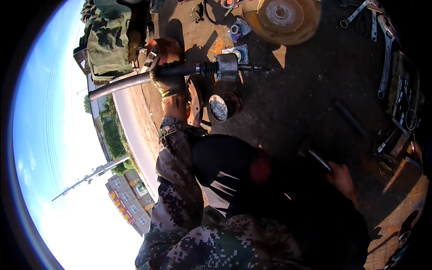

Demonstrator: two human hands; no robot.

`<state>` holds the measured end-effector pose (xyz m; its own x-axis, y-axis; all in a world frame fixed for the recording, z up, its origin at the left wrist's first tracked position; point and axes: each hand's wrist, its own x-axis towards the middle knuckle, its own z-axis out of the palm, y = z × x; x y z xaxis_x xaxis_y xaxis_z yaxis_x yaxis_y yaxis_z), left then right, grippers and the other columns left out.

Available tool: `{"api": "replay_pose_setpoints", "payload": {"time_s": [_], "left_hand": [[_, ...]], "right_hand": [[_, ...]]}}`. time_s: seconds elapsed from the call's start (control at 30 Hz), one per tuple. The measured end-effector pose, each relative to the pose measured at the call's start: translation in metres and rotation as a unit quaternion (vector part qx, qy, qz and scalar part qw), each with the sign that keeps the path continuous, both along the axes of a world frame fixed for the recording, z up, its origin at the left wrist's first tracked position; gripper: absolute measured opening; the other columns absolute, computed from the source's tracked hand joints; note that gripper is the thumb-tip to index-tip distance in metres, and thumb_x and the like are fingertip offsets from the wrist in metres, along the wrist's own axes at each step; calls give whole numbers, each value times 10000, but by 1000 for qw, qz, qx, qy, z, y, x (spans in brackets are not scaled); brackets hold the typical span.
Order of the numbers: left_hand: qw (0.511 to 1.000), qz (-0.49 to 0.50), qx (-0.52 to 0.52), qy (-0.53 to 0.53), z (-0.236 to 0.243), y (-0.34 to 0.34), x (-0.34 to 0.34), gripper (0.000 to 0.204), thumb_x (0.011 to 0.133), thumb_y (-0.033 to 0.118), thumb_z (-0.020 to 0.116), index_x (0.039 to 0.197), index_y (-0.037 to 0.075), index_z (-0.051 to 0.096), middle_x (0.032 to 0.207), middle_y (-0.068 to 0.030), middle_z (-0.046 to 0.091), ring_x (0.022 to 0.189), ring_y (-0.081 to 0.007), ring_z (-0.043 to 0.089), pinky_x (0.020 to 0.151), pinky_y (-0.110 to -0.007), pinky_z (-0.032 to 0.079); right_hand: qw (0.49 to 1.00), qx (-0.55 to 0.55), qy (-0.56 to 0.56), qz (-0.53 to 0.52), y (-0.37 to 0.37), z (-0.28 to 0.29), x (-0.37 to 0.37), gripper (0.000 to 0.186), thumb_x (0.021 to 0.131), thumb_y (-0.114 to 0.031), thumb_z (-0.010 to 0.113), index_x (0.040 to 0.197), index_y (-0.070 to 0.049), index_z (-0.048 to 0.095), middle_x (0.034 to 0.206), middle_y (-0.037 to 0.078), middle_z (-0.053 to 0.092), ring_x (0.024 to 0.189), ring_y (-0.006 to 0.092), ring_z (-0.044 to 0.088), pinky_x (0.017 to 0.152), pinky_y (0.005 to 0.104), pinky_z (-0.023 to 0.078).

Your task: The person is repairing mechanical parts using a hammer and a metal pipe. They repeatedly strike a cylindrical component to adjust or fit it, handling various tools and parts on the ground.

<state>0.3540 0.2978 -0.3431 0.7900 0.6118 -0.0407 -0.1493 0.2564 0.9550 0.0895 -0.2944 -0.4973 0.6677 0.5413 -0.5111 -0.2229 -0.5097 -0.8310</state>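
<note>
My gloved left hand [167,83] is closed around the bar of a long drive shaft [121,85], which lies roughly level across the view. At its right part are a ribbed black section, a thick metal cylinder [226,67] and a thin splined end. Low on the right, my bare right hand [343,180] grips the handle of a hammer [318,159]. The hammer's head is dim in shadow, well apart from the shaft. An open round can [219,108] with pale grey contents stands below the cylinder, near my knee.
A large rusty disc [281,33] lies at the far side. Small parts on plastic bags [238,29] sit beside it. Several wrenches [386,63] and a tool tray [402,99] line the right. A dark rod [350,118] lies on the ground. Rusty rings [194,101] are beside my left forearm.
</note>
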Motion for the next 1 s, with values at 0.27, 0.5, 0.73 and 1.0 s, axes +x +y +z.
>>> {"api": "replay_pose_setpoints", "payload": {"time_s": [0.27,0.5,0.73,1.0], "left_hand": [[999,-42,11,-31,20,-49,-17,127,961,205,575,897,98,599,882,-55,595,853,-245,625,846,-431,550],[961,-106,229,-117,21,-125,0,263,936,243,691,923,-12,632,821,-95,656,751,-204,661,733,-357,556],[951,-159,263,10,5,-165,-4,231,910,205,726,1036,14,694,925,-113,729,853,-231,696,740,-360,543],[945,-155,287,9,21,-174,-5,302,876,163,771,1121,22,665,974,-107,731,885,-256,695,761,-382,543]], "right_hand": [[991,-83,99,26,27,34,38,213,881,-143,748,1052,-39,675,868,245,696,863,447,701,745,492,555],[943,-80,-316,-60,51,254,200,176,917,-92,720,984,28,610,719,230,617,677,451,640,618,442,484],[803,-149,-577,-2,130,528,292,153,917,-17,656,1057,-3,597,791,270,622,789,491,629,690,478,494],[654,-155,-733,105,194,653,288,158,935,-63,684,1058,-2,604,714,87,543,659,193,506,641,389,457]]}}
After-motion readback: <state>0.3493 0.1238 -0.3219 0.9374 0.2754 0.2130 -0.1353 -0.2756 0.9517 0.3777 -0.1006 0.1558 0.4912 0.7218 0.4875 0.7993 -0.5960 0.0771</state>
